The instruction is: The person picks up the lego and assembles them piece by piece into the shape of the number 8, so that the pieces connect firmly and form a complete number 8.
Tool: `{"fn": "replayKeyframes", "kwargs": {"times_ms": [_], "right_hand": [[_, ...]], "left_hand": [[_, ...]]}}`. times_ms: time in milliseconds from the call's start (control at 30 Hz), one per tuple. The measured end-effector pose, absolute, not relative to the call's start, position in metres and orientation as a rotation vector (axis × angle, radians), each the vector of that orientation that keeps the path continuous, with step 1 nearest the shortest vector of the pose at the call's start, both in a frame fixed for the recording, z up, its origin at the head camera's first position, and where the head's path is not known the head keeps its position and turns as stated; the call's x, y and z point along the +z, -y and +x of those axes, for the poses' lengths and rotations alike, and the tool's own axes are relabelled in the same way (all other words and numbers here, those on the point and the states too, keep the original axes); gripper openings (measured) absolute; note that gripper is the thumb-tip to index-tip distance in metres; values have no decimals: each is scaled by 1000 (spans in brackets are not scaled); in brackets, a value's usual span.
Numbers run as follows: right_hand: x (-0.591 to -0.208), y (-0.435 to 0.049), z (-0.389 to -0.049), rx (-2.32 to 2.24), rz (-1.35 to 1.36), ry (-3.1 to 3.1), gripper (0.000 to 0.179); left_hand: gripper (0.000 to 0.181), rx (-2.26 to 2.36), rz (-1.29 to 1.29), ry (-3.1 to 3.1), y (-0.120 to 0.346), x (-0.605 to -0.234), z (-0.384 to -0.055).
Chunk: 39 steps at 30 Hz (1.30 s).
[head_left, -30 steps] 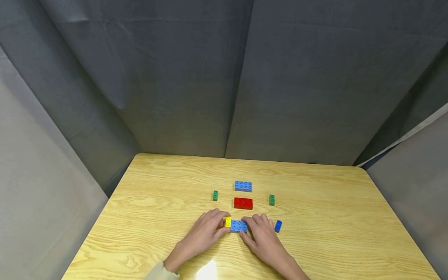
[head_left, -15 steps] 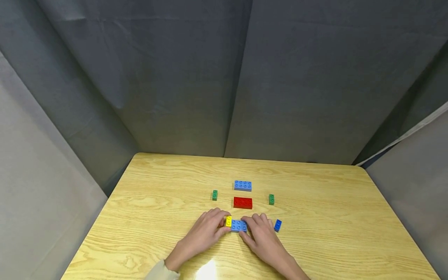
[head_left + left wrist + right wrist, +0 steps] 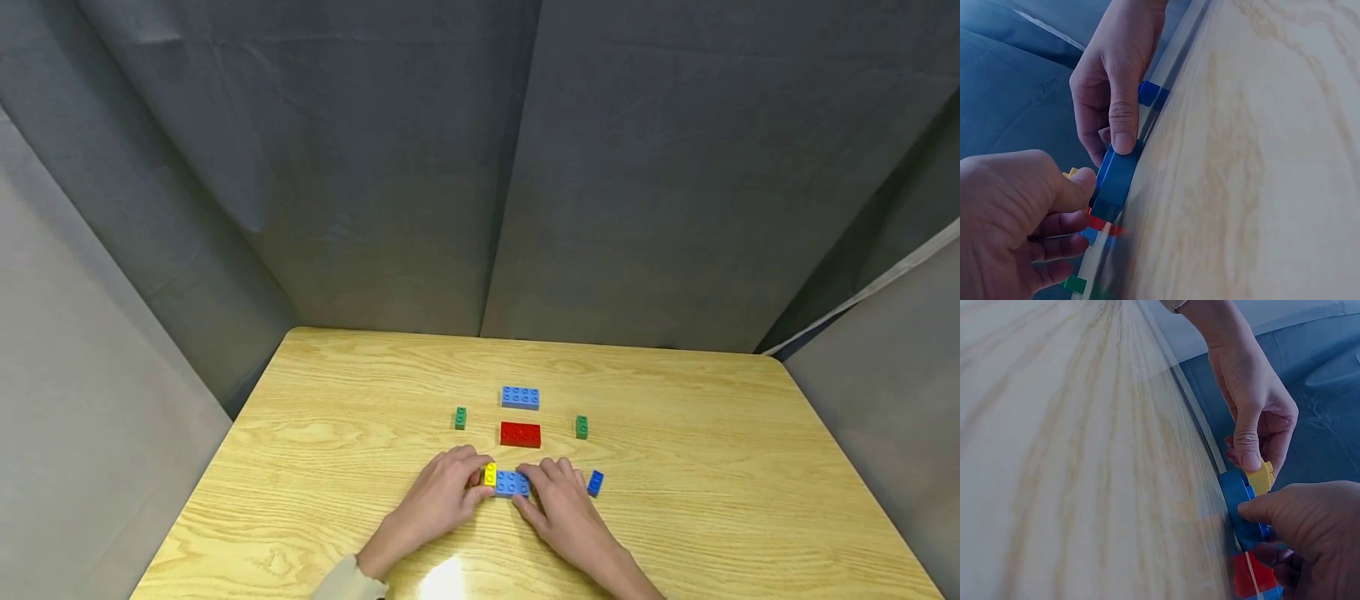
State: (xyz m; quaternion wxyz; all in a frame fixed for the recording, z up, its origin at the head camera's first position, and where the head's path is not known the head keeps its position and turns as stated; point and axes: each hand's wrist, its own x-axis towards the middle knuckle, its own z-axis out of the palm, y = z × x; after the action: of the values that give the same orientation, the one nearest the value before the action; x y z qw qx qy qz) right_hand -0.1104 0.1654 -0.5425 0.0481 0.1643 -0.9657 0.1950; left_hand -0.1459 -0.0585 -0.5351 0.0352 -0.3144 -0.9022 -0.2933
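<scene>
In the head view my left hand [image 3: 442, 490] pinches a small yellow toy brick [image 3: 490, 474] between thumb and forefinger. That brick sits on the left end of a light blue studded brick [image 3: 512, 483]. My right hand [image 3: 562, 507] grips the right end of the light blue brick, thumb on the near side and fingers on the far side. From the right wrist, the yellow brick [image 3: 1260, 479] rises above the blue brick [image 3: 1238, 501], under the left thumb. The left wrist view shows the right thumb pressed to the blue brick [image 3: 1116, 180]; the left hand mostly hides the yellow one there.
Just beyond the hands lies a red brick [image 3: 521, 435], with another light blue brick [image 3: 521, 398] behind it. Small green bricks flank them, one left [image 3: 461, 418] and one right [image 3: 582, 427]. A small dark blue brick [image 3: 596, 483] lies right of the right hand. Grey curtains [image 3: 390, 208] surround the wooden table [image 3: 337, 417].
The yellow brick has shifted very slightly to the right over the light blue brick, with the left hand still pinching it. The right hand keeps its hold; the other bricks stay put.
</scene>
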Motion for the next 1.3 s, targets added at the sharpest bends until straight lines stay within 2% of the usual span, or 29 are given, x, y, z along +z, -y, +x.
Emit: {"fn": "replayKeyframes", "kwargs": {"times_ms": [1300], "right_hand": [[-543,-166,-111,578,526,2927,35]], "left_hand": [[28,-722,-877,2698,52,-543,-149]]}}
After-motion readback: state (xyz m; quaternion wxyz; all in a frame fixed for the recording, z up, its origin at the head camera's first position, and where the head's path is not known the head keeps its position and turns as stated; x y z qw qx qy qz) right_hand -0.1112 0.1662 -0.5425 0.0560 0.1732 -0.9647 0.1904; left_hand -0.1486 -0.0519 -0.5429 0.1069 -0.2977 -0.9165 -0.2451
